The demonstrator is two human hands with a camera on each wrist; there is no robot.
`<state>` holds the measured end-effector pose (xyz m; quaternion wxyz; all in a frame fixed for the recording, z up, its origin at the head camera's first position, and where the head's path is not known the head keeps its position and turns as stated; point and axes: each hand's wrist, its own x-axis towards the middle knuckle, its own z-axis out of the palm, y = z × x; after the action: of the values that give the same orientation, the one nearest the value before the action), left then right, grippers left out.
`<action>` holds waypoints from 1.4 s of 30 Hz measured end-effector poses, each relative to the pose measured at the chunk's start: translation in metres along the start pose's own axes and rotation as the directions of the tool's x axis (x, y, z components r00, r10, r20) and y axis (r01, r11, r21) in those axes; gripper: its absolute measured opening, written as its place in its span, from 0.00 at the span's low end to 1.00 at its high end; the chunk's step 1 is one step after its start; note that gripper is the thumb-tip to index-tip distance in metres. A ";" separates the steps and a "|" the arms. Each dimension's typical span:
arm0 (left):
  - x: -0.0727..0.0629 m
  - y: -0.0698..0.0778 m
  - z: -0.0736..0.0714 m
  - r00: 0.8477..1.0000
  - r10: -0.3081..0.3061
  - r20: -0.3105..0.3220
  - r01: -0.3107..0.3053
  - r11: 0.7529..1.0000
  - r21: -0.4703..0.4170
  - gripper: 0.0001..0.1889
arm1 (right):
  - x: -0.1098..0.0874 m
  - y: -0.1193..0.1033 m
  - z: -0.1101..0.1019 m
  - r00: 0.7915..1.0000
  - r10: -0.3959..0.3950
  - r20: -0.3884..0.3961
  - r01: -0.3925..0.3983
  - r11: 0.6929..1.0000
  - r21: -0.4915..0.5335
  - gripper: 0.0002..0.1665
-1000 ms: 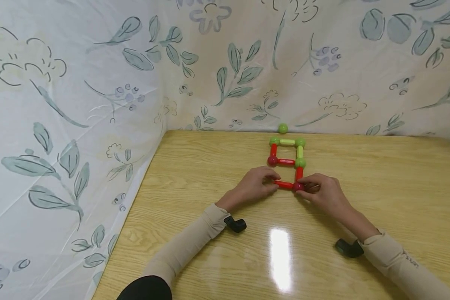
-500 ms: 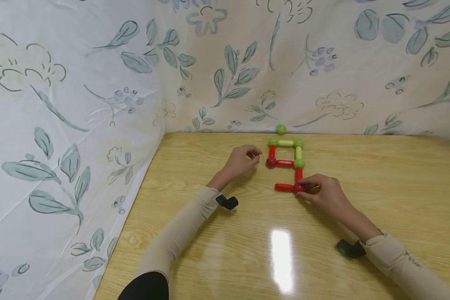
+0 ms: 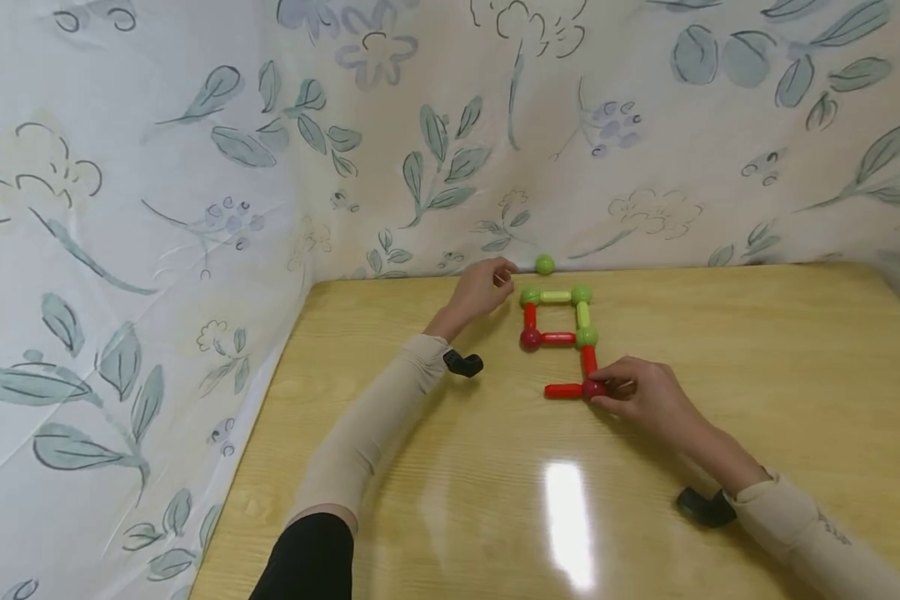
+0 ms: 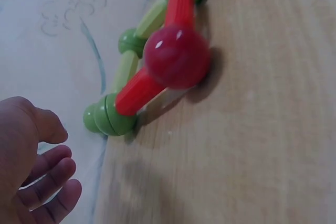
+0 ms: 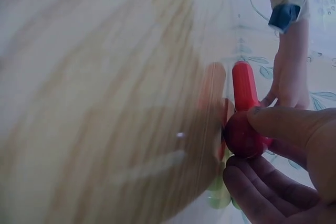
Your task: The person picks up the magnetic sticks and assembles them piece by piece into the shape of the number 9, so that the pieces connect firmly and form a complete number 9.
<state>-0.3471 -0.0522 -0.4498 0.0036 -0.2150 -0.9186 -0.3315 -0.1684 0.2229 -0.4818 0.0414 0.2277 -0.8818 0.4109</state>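
Observation:
A frame of rods and balls lies on the table. Its closed square joins green balls, yellow-green rods [image 3: 556, 297], red rods [image 3: 558, 338] and a dark red ball [image 4: 177, 56]. From the square's near right corner, another red rod [image 3: 588, 362] runs to a second dark red ball [image 5: 244, 134], where a red rod [image 3: 564, 392] points left with its end free. My right hand [image 3: 648, 392] pinches that second ball between thumb and fingers. At the back, my left hand [image 3: 482, 287] holds nothing, its fingers loosely bent, left of a loose green ball [image 3: 544, 264].
The wooden table [image 3: 420, 467] meets a flowered cloth [image 3: 450, 142] at its back edge, just behind the loose ball. More of this cloth hangs along the left side. Dark camera mounts [image 3: 462, 363] stick out from both wrists.
My left hand has let go of the free red rod's end and moved away toward the back, close to the loose green ball. The right hand keeps its pinch on the dark red ball.

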 end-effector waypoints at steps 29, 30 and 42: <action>0.069 0.003 0.045 0.988 0.095 0.120 -0.127 0.944 0.303 0.20 | -0.020 -0.003 0.008 0.997 -0.066 -0.037 0.067 0.997 0.045 0.19; 0.072 0.003 0.046 0.988 0.097 0.119 -0.129 0.945 0.300 0.20 | -0.020 -0.003 0.007 0.997 -0.067 -0.039 0.068 0.997 0.043 0.19; 0.086 0.012 0.042 0.988 0.105 0.112 -0.130 0.960 0.249 0.19 | -0.013 0.005 0.000 0.995 -0.077 -0.059 0.079 0.996 0.045 0.19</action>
<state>-0.4143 0.0155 -0.4626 0.0061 -0.2829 -0.9383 -0.1986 -0.1587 0.2303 -0.4892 0.0771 0.2511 -0.8607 0.4361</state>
